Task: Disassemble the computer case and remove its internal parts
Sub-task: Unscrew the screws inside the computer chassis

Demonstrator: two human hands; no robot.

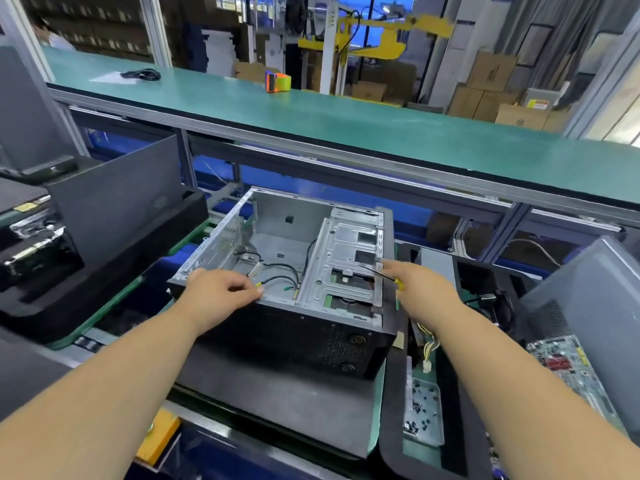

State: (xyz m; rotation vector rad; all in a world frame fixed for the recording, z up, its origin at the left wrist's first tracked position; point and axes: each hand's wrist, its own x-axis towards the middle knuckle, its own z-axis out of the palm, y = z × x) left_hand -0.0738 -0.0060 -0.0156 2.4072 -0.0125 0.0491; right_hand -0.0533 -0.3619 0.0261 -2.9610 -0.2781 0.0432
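One open, gutted computer case (294,271) sits mid-frame, loose cables (277,275) inside. The left hand (221,289) pinches its near rim; the right hand (415,285) grips one screwdriver (379,273).

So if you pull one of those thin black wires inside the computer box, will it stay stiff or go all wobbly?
Probably wobbly. The black wires already lie in loose curves on the floor of the computer case, so they likely bend easily. They look thin, so probably light too. The left hand holds one by its end; a hard tug might strain whatever is at its other end.
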